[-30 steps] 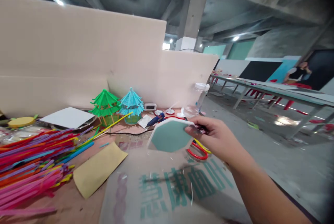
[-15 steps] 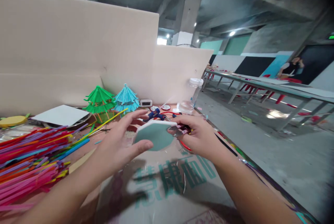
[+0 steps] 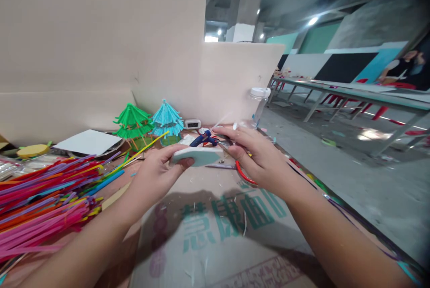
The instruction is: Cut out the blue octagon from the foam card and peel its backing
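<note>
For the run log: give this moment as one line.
left hand: grips foam piece | right hand: holds red-handled scissors at piece's edge | under: printed cardboard | left: straws

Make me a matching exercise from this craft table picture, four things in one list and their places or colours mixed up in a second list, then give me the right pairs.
Things:
1. foam piece
2. straws
3. clear bottle
4. green straw pagoda

Places or states:
A. heaped at the table's left side
B. held between the left hand and the right hand
C. standing left of the blue straw pagoda
D. upright with a white cap, beyond the right hand

Pairs: 1-B, 2-A, 3-D, 4-C
</note>
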Demonstrator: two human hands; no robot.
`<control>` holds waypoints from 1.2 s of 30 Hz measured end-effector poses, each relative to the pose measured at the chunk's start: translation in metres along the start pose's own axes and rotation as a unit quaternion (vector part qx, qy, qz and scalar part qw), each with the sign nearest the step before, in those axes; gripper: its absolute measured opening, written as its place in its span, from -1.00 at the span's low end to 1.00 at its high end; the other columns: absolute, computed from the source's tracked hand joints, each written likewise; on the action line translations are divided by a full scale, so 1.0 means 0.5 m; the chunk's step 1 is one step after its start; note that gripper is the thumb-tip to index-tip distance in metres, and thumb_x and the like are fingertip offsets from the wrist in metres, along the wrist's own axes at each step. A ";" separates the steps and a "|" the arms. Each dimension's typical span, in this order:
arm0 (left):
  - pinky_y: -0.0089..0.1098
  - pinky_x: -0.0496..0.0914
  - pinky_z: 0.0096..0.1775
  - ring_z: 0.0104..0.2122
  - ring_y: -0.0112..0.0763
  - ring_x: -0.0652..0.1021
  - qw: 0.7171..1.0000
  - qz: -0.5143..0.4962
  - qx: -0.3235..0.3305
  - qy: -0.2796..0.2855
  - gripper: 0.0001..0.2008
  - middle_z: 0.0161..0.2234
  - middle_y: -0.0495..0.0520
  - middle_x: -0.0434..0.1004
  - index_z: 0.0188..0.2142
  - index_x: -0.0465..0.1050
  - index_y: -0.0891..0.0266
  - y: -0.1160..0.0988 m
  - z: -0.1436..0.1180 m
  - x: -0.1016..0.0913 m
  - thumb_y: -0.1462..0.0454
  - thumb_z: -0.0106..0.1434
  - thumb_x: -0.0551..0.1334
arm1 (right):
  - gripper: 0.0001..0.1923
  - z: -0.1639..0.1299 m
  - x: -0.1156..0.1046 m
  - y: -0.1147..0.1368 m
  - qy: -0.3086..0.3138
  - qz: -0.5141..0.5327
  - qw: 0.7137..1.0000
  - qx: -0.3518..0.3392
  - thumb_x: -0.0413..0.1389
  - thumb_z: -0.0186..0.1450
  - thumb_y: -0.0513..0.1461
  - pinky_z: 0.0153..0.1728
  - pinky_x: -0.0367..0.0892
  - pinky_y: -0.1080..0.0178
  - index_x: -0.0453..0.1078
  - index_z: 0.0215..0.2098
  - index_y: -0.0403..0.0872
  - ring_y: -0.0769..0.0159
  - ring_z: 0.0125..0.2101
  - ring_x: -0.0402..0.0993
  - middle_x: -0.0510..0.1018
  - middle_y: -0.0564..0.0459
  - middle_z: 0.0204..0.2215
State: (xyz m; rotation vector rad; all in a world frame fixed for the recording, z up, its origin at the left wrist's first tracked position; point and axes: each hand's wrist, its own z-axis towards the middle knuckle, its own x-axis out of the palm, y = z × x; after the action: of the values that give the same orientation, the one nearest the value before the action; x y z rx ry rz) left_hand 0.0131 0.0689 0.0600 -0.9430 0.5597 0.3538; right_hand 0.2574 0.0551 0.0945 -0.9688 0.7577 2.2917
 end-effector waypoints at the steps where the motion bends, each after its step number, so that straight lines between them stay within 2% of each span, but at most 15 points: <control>1: -0.44 0.33 -0.38 -0.43 -0.38 0.48 1.000 0.003 -0.001 -0.002 -0.76 -0.41 -0.02 0.55 -0.22 0.54 0.17 -0.001 0.000 -0.002 0.10 0.27 0.20 | -0.58 0.000 -0.001 0.002 0.007 -0.014 1.000 -0.003 -0.12 0.45 -0.15 -0.02 0.28 0.10 0.24 0.24 0.00 0.14 -0.05 0.40 0.49 -0.12 -0.04; 4: -0.47 0.33 -0.42 -0.44 -0.39 0.49 1.000 -0.003 -0.014 -0.003 -0.80 -0.41 -0.05 0.56 -0.21 0.54 0.15 -0.005 0.000 -0.005 0.14 0.27 0.21 | -0.56 -0.002 0.000 0.006 0.020 -0.047 0.999 -0.012 -0.13 0.46 -0.15 -0.05 0.29 0.09 0.24 0.26 -0.01 0.14 -0.08 0.38 0.48 -0.14 -0.06; 8: -0.46 0.38 -0.34 -0.38 -0.38 0.53 1.000 -0.006 -0.009 -0.004 -0.82 -0.34 -0.05 0.60 -0.19 0.56 0.12 -0.008 -0.002 -0.006 0.19 0.26 0.21 | -0.60 -0.004 0.001 0.007 0.023 -0.062 0.997 -0.030 -0.10 0.45 -0.16 -0.06 0.28 0.10 0.32 0.20 -0.01 0.14 -0.10 0.38 0.48 -0.13 -0.10; 12: -0.43 0.42 -0.26 -0.32 -0.35 0.56 1.000 -0.023 0.005 0.008 -0.80 -0.24 -0.01 0.63 -0.15 0.57 0.12 -0.011 -0.003 -0.008 0.20 0.27 0.22 | -0.62 -0.004 0.003 0.008 0.024 -0.045 0.998 -0.037 -0.07 0.44 -0.16 -0.10 0.29 0.12 0.37 0.15 -0.03 0.15 -0.12 0.38 0.48 -0.13 -0.11; 16: -0.38 0.45 -0.17 -0.25 -0.32 0.58 0.999 -0.032 0.023 -0.004 -0.79 -0.17 0.04 0.63 -0.14 0.57 0.13 -0.004 -0.005 -0.007 0.19 0.27 0.22 | -0.65 -0.004 0.008 0.008 0.021 -0.025 0.999 -0.039 -0.04 0.43 -0.18 -0.12 0.28 0.13 0.41 0.11 -0.02 0.16 -0.11 0.38 0.49 -0.12 -0.11; 21: -0.37 0.45 -0.13 -0.20 -0.32 0.59 0.997 -0.027 0.065 -0.021 -0.81 -0.18 0.02 0.64 -0.14 0.56 0.10 0.008 -0.006 -0.002 0.21 0.29 0.22 | -0.68 -0.002 0.012 0.014 0.023 0.001 0.999 -0.038 -0.01 0.42 -0.20 -0.26 0.26 0.21 0.44 0.07 -0.06 0.24 -0.25 0.37 0.49 -0.08 -0.24; 31: -0.40 0.45 -0.18 -0.34 -0.37 0.59 0.998 -0.016 0.051 -0.015 -0.82 -0.25 -0.02 0.65 -0.17 0.58 0.11 0.000 -0.002 -0.005 0.25 0.26 0.23 | -0.68 -0.003 0.031 -0.004 -0.011 0.023 0.998 -0.057 -0.02 0.42 -0.23 -0.29 0.24 0.23 0.44 0.06 -0.11 0.27 -0.28 0.35 0.47 -0.06 -0.29; 36: -0.43 0.44 -0.25 -0.39 -0.39 0.57 0.999 0.006 0.050 -0.016 -0.82 -0.32 -0.06 0.64 -0.19 0.59 0.08 0.005 -0.001 -0.004 0.27 0.25 0.23 | -0.69 -0.003 0.031 -0.001 -0.020 0.000 0.998 -0.054 -0.03 0.43 -0.22 -0.30 0.22 0.23 0.46 0.02 -0.10 0.28 -0.31 0.34 0.46 -0.02 -0.35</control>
State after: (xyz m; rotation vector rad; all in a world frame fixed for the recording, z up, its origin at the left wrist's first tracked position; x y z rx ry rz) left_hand 0.0102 0.0700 0.0591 -0.8375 0.5481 0.3476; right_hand 0.2490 0.0583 0.0816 -0.9682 0.6238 2.3644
